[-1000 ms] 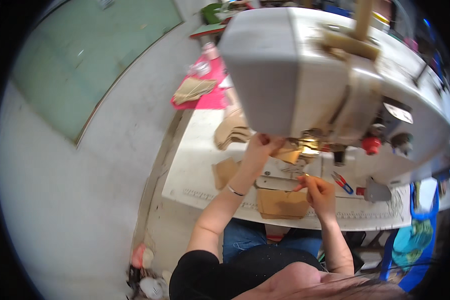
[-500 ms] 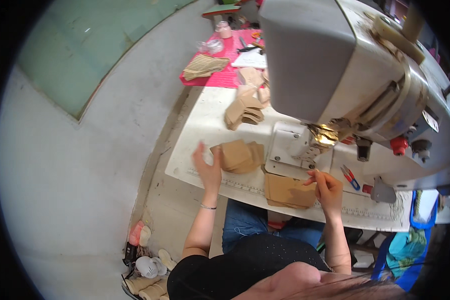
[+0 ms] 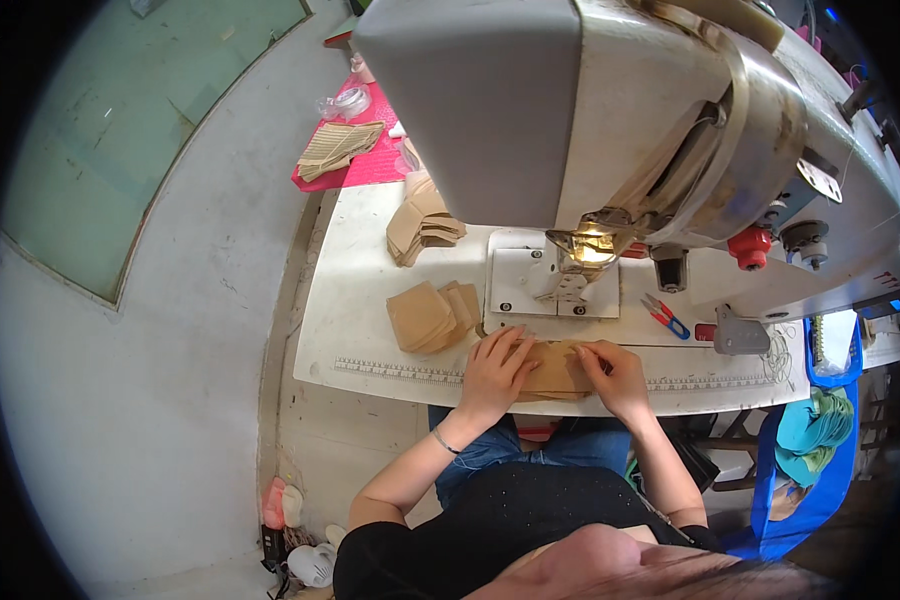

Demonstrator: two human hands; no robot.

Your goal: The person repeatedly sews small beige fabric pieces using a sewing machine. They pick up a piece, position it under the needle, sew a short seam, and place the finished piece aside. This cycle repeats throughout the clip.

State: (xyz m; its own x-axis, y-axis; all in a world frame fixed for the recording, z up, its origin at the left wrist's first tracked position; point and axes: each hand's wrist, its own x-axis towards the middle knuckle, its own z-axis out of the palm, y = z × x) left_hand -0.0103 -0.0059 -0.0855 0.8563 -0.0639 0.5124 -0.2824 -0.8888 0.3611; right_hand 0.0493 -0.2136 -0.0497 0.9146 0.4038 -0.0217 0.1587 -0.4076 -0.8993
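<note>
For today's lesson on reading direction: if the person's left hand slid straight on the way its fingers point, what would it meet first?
The left hand points up and slightly right, so probably the sewing machine's metal plate; depth is unclear.

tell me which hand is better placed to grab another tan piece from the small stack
Left. The left hand rests on the tan piece right beside the small stack; the right hand sits on the far side.
</note>
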